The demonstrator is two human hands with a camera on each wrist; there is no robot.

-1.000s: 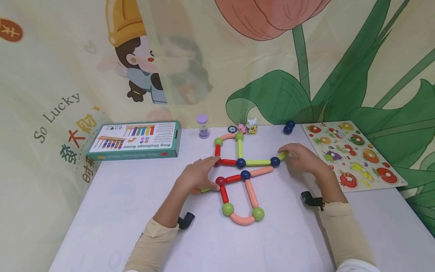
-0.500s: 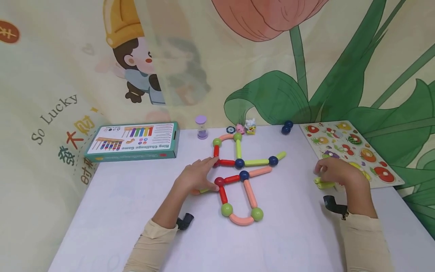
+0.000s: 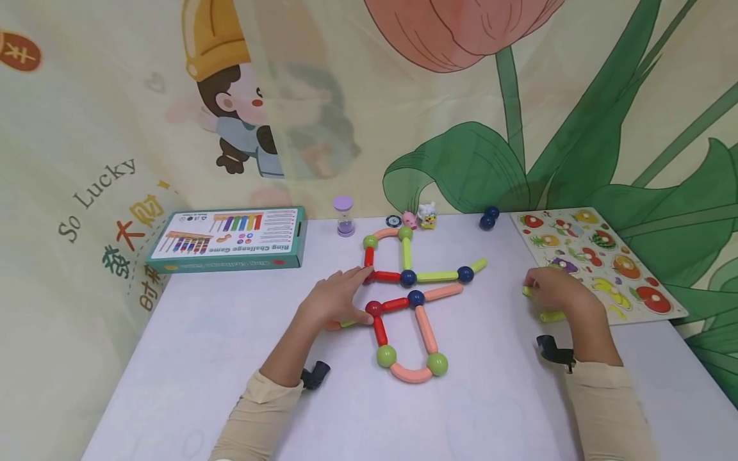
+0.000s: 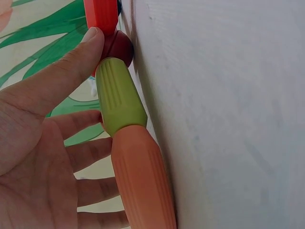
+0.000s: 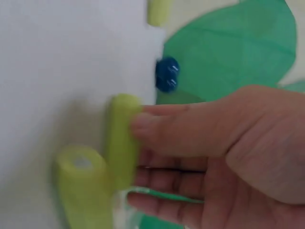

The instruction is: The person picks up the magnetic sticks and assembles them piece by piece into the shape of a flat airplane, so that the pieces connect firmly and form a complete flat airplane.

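Observation:
Magnetic sticks and balls lie joined in two loops. In the upper part, a yellow-green stick point(image 3: 436, 276) runs to a dark blue ball point(image 3: 465, 274); the lower loop has a curved pink stick point(image 3: 411, 373). My left hand point(image 3: 331, 298) spreads over the left ends, thumb at a red ball point(image 3: 373, 308) and fingertips at another. Its wrist view shows straight fingers behind a yellow-green stick point(image 4: 119, 98) and an orange stick point(image 4: 143, 176). Near the fruit board, my right hand point(image 3: 558, 293) pinches a yellow-green magnetic stick point(image 5: 121, 143); a second yellow-green stick point(image 5: 82, 188) lies beside it.
At the back left is a Ring Challenge Game box point(image 3: 227, 238), then a purple sand timer point(image 3: 344, 216). Small figurines point(image 3: 426, 215) and two dark blue balls point(image 3: 488, 221) stand along the back. The fruit picture board point(image 3: 611, 250) lies at right.
My right hand let go of the short yellow-green stick at the blue ball, moved right to the loose sticks, and now comes slightly back left with one. My left hand stays in place.

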